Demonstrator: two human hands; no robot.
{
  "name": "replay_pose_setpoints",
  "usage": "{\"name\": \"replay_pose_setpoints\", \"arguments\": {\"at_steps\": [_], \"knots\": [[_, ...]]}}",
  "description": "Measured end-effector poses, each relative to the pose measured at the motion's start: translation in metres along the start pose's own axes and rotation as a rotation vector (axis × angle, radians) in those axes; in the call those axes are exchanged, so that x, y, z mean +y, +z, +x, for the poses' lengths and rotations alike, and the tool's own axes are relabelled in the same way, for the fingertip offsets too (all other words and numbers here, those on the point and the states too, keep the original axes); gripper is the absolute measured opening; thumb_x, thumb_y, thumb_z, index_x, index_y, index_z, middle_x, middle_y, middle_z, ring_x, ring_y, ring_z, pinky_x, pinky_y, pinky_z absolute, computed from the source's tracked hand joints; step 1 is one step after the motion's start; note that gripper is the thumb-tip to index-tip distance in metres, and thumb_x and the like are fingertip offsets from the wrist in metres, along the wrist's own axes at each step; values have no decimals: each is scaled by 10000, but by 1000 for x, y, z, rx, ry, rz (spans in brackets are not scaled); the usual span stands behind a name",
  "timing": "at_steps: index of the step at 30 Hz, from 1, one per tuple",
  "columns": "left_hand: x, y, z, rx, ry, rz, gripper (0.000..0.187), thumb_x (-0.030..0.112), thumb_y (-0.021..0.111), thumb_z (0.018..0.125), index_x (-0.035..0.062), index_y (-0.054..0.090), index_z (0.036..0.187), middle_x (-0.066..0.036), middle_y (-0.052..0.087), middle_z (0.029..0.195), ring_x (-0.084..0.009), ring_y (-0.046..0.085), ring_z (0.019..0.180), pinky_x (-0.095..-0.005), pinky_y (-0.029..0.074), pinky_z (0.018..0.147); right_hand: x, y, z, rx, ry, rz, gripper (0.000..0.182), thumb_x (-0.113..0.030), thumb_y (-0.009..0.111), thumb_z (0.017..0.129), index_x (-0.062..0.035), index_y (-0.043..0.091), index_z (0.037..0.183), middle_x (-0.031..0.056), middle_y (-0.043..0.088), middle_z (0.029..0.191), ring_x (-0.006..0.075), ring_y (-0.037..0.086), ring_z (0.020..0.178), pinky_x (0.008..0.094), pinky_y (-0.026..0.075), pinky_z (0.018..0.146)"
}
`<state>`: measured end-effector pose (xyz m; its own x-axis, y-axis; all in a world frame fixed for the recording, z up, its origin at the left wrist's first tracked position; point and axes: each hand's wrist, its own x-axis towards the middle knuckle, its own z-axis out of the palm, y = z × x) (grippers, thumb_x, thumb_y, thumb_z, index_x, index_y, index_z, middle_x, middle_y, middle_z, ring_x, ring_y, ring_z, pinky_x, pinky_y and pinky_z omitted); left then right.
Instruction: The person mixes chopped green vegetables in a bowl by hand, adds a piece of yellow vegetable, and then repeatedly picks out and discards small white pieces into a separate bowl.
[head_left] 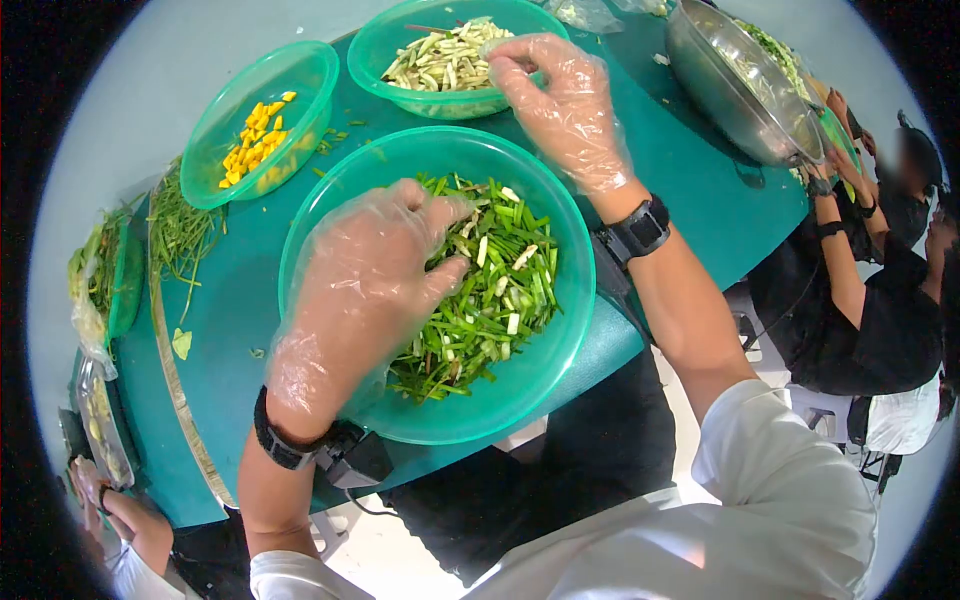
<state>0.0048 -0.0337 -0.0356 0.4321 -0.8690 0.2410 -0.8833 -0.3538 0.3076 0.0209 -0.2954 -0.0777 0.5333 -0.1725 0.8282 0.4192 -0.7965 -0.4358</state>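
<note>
My left hand (375, 270), in a clear plastic glove, is over a large green bowl (570, 290) of chopped green stalks (505, 280) with pale pieces among them. Its thumb and forefinger are apart, their tips touching the greens; the other fingers are partly hidden. My right hand (570, 100), gloved too, is at the right side of another green bowl (430, 103) holding pale cut strips (445, 60). Thumb and fingers there are curled together in a pinch at the strips. Whatever lies between those fingertips is too small to make out.
A green bowl (322, 100) with yellow chunks (255, 140) stands at the upper left, beside long green stems (180, 225). A large steel bowl (725, 90) is at the upper right. Other people (860, 280) work along the right; another person's hand (90, 485) shows at lower left.
</note>
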Motion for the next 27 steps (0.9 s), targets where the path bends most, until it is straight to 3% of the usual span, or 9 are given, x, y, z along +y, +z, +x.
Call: {"name": "replay_pose_setpoints", "arguments": {"at_steps": [4, 13, 16, 19, 22, 27], "knots": [[-9, 7, -2, 36, 80, -33, 351, 213, 740, 885, 135, 690, 1224, -152, 644, 1055, -371, 635, 999, -492, 525, 832, -2, 0, 1, -11, 11, 1, 119, -178, 711, 888, -75, 765, 914, 121, 759, 916, 334, 721, 855, 440, 569, 789], [-7, 9, 0, 152, 28, -114, 235, 181, 703, 930, 117, 719, 1155, -176, 720, 1051, -381, 689, 942, -473, 542, 822, -4, -3, 0, -16, 26, 24, 139, -184, 712, 896, -63, 769, 936, 130, 755, 912, 329, 727, 856, 428, 572, 790], [10, -10, 6, -21, -274, -68, 192, 164, 701, 943, 92, 735, 1118, -184, 736, 1046, -372, 707, 915, -447, 558, 802, -6, -4, 2, -15, 29, 25, 141, -186, 712, 898, -62, 768, 935, 130, 755, 912, 328, 727, 853, 428, 572, 786], [1, 0, 4, 192, -140, -45, 165, 127, 702, 947, 71, 747, 1096, -182, 736, 1025, -369, 713, 904, -416, 569, 798, -7, -5, 1, -14, 39, 29, 143, -190, 712, 900, -62, 767, 935, 128, 758, 917, 326, 730, 857, 427, 574, 789], [5, -8, 6, 110, -229, -88, 172, 93, 707, 948, 52, 751, 1109, -185, 739, 1011, -361, 721, 916, -407, 569, 812, -3, -4, 2, -17, 33, 24, 144, -192, 713, 903, -64, 769, 936, 127, 762, 923, 324, 735, 865, 423, 578, 795], [0, 0, 3, 244, -272, -194, 177, 94, 690, 953, 51, 761, 1109, -172, 741, 1006, -361, 726, 880, -407, 575, 793, -2, -5, 2, -12, 36, 42, 143, -195, 713, 906, -69, 772, 937, 132, 765, 930, 323, 739, 869, 419, 581, 796]]}}
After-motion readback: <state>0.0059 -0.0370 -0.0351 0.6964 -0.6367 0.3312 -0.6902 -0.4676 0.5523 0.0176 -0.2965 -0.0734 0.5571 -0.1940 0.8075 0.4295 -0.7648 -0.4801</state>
